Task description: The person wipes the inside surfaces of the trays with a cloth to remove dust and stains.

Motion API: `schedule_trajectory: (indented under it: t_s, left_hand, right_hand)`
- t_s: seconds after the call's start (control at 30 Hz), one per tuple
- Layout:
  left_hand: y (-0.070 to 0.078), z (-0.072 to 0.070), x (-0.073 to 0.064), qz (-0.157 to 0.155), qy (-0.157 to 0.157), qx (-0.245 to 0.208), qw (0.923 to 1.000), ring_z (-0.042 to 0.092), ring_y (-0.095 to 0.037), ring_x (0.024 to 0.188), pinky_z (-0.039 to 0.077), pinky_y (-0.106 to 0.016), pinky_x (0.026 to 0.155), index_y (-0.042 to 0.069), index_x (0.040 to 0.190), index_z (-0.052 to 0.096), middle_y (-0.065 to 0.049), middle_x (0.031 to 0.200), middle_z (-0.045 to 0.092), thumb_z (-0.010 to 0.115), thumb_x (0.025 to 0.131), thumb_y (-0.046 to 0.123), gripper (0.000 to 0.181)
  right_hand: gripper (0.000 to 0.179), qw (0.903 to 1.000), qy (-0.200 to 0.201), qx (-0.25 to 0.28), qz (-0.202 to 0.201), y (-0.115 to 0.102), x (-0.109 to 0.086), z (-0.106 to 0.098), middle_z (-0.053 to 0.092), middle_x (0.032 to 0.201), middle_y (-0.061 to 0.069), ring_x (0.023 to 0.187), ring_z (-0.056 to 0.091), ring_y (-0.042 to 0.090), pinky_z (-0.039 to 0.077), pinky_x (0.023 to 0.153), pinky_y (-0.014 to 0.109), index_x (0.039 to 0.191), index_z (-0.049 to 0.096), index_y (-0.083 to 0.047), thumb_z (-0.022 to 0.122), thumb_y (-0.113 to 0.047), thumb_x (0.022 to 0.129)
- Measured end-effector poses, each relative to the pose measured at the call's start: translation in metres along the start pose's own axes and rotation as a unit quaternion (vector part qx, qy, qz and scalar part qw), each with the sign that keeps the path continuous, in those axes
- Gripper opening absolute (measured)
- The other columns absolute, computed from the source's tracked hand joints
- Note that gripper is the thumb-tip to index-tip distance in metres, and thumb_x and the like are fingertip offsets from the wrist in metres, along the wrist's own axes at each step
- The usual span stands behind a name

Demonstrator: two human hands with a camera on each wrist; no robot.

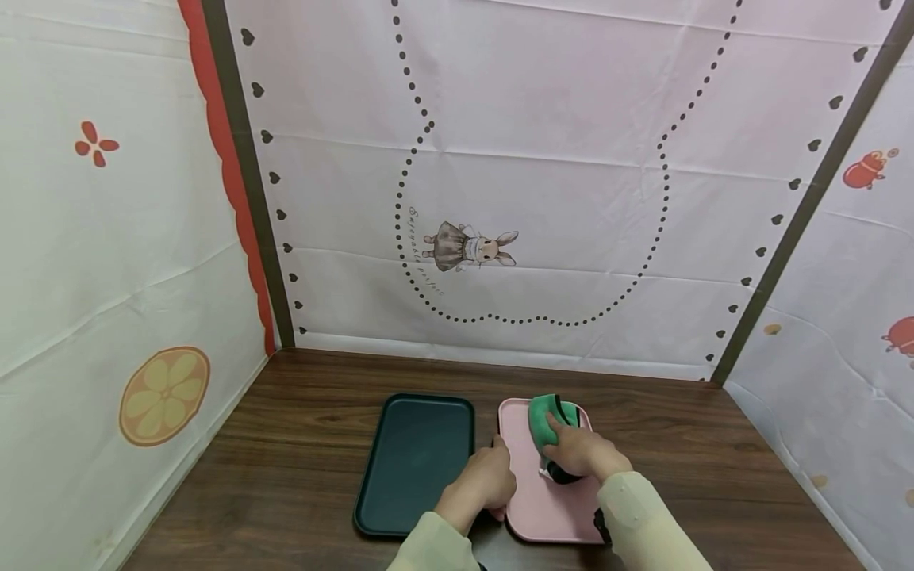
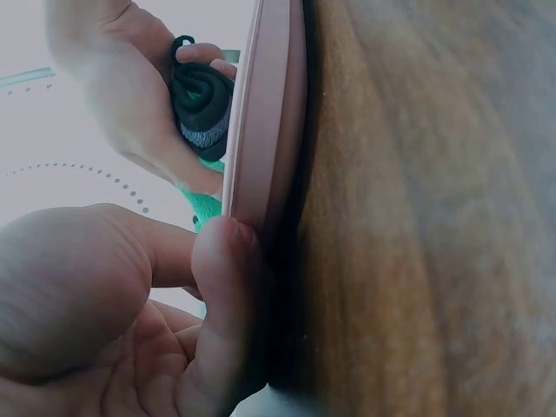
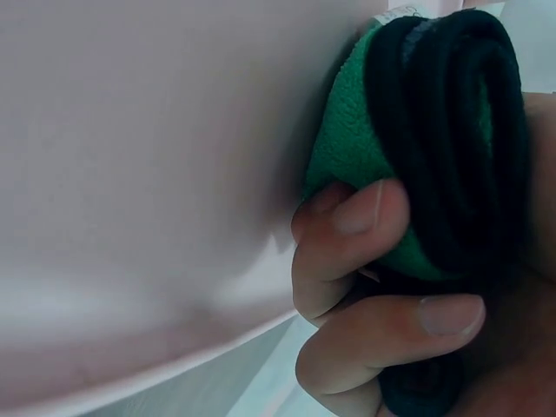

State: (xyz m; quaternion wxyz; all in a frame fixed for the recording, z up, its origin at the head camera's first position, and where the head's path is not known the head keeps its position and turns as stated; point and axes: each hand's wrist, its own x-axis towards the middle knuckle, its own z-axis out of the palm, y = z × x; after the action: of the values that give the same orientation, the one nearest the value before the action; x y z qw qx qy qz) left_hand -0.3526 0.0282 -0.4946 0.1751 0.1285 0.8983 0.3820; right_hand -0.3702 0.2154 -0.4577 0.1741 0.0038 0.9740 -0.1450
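Observation:
A folded green cloth [image 1: 540, 424] with black edging lies over the far part of a pink tray [image 1: 531, 507]. My right hand [image 1: 580, 450] grips the cloth; in the right wrist view, curled fingers [image 3: 347, 252] hold its rolled layers [image 3: 452, 139] against the tray surface. A small white tag shows at the cloth's edge. At the tray's left side my left hand [image 1: 487, 478] holds the rim. The left wrist view shows the thumb and a finger [image 2: 228, 261] at the pink rim [image 2: 265, 113], close to the table.
A dark green tray [image 1: 417, 468] lies left of the pink one, close beside my left hand. Both rest on a brown wood-grain table [image 1: 286, 476]. Printed fabric walls [image 1: 543, 198] stand at the back and both sides.

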Motion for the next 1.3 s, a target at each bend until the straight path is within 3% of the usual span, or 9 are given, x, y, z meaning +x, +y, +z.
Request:
schedule_trajectory:
  t_s: [0.73,1.0,1.3]
  left_hand:
    - [0.001,0.0,0.0,0.0,0.007,0.015,0.9999,0.05,-0.008,0.032,0.048,-0.024,0.039,-0.013,0.159,0.022,-0.011,0.063,0.06,0.053,0.098,0.002,0.07]
    - [0.001,0.001,0.0,0.006,0.01,0.017,0.9998,0.049,-0.007,0.031,0.044,-0.022,0.035,-0.014,0.158,0.023,-0.01,0.059,0.06,0.052,0.097,0.001,0.069]
    - [0.001,0.001,0.002,0.014,0.024,0.029,0.9992,0.049,-0.008,0.031,0.048,-0.025,0.038,-0.017,0.155,0.027,-0.017,0.07,0.062,0.054,0.095,0.0,0.068]
  right_hand:
    - [0.069,0.9998,0.007,0.017,0.007,0.018,-0.001,-0.001,0.052,0.151,0.029,0.141,0.046,0.054,0.042,0.109,0.07,0.164,0.031,-0.014,0.059,-0.032,0.104]
    - [0.071,0.9998,0.004,0.02,-0.001,0.019,-0.006,0.0,0.054,0.149,0.03,0.137,0.051,0.052,0.043,0.109,0.069,0.165,0.029,-0.013,0.06,-0.033,0.104]
    - [0.072,0.9999,0.007,0.011,0.005,0.02,-0.009,0.003,0.056,0.148,0.029,0.133,0.055,0.051,0.045,0.105,0.07,0.165,0.029,-0.014,0.06,-0.035,0.104]
